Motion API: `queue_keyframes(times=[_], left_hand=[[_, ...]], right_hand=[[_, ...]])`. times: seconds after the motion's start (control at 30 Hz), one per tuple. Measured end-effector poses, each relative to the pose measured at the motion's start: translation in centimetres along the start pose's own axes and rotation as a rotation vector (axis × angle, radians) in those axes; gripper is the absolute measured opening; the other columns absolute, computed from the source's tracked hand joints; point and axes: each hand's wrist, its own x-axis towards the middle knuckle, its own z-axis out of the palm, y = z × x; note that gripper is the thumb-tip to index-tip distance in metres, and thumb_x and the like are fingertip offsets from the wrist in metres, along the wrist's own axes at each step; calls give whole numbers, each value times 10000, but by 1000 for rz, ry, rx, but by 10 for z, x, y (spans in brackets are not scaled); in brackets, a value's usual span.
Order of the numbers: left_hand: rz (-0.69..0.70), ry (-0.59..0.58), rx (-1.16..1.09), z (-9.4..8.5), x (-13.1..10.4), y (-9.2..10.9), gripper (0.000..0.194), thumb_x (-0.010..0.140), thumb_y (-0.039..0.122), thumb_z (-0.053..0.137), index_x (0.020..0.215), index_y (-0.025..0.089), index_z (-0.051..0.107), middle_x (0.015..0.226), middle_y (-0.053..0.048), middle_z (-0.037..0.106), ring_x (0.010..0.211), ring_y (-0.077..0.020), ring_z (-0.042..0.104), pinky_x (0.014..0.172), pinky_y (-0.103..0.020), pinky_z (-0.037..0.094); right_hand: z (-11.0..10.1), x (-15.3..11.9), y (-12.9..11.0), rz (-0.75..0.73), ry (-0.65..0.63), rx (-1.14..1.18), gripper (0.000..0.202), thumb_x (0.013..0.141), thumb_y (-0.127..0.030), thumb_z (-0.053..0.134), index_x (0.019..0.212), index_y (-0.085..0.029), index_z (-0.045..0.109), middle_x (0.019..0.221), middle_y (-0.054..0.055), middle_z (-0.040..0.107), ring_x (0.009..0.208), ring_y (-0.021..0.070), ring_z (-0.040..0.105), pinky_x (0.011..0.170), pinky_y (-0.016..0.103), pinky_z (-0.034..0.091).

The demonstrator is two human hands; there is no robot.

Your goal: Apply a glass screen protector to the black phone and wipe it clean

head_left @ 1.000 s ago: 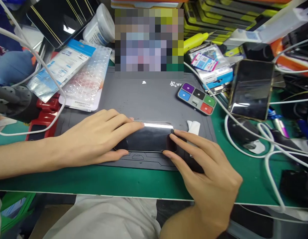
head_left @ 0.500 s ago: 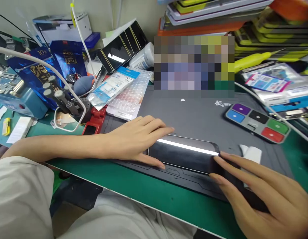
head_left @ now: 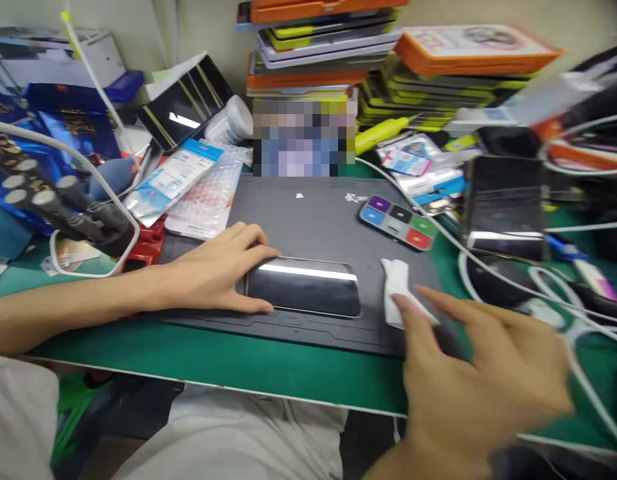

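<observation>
Left hand (head_left: 228, 275) partly hides the phone (head_left: 308, 291) — right hand (head_left: 481, 360) blurred.

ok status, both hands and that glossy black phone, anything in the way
Left hand holds phone's left end. Right hand at folded white sheet, contact unclear. Phone flat on dark grey mat; only left hand covers it.

Phone-repair workshop, recognizable by grey work mat (head_left: 308, 223) on green tabletop (head_left: 288, 370), dark-screened smartphone (head_left: 303, 295) upon mat, second smartphone (head_left: 506, 203) nearby, white cables (head_left: 583, 229), bubble-wrapped package (head_left: 213, 193), and clustered grey-handled tools (head_left: 44, 200).
</observation>
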Motion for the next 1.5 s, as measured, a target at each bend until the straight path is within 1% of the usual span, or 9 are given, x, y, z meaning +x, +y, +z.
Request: queue_keyframes(times=[0.13,0.47,0.6,0.8,0.9,1.07,1.3,1.4,1.5], left_hand=[[-50,-12,-13,-4,2,-4,726,1030,692,827,1546,204,677,1433,-142,669,1326,-343,649,1220,-489,543],[-86,-42,-5,-1,4,-6,773,1037,798,748,1561,237,658,1418,-124,653,1328,-342,627,1237,-490,519],[-73,-43,-3,0,5,-10,833,1043,876,682,1589,247,647,1405,-124,646,1316,-346,631,1220,-489,529],[-49,-34,0,1,5,-14,939,1005,963,639,1605,240,649,1408,-142,658,1301,-367,633,1203,-524,544],[-45,-14,-9,0,5,-12,821,1103,882,540,1576,224,674,1391,-148,673,1280,-361,637,1209,-540,538],[-41,38,-96,1,4,-12,592,1254,524,274,1548,226,693,1367,-123,705,1250,-306,655,1196,-501,536],[-48,101,-95,2,0,-24,528,1242,508,329,1555,271,683,1409,-102,737,1283,-308,672,1195,-477,534],[-36,97,-89,1,0,-27,516,1232,530,352,1565,297,669,1409,-96,736,1297,-312,675,1200,-470,530],[-42,78,-74,0,2,-26,515,1228,535,352,1538,283,678,1386,-102,743,1294,-313,677,1191,-478,534]], right_hand=[[-6,0,-7,91,-234,30,364,1130,-574,776,1087,-235,900,994,88,839,920,288,744,872,439,550],[-7,8,-16,-35,-93,137,90,1095,-230,843,1007,-245,843,936,30,852,842,223,762,827,375,561],[-12,14,-25,-239,-190,199,103,1077,-134,839,1067,-229,802,982,34,875,897,212,799,868,360,610],[-12,17,-46,-257,-310,178,55,1118,-135,790,1096,-185,796,1073,81,904,997,236,846,899,376,642],[-11,19,-58,-273,-320,177,80,1133,-127,762,1075,-175,786,1046,79,903,980,235,848,975,402,653],[-9,21,-91,-290,-398,227,158,1187,-157,658,1125,-145,804,1051,86,896,1019,235,830,1123,432,656],[8,11,-149,-361,-457,286,271,1201,-227,622,1274,-78,836,1223,133,888,1178,252,793,1316,427,580],[8,10,-136,-350,-465,290,284,1201,-185,602,1348,-101,829,1269,111,893,1226,226,803,1351,417,559],[-2,13,-99,-243,-440,232,271,1202,-160,600,1315,-185,845,1248,84,905,1216,215,831,1308,455,604]])
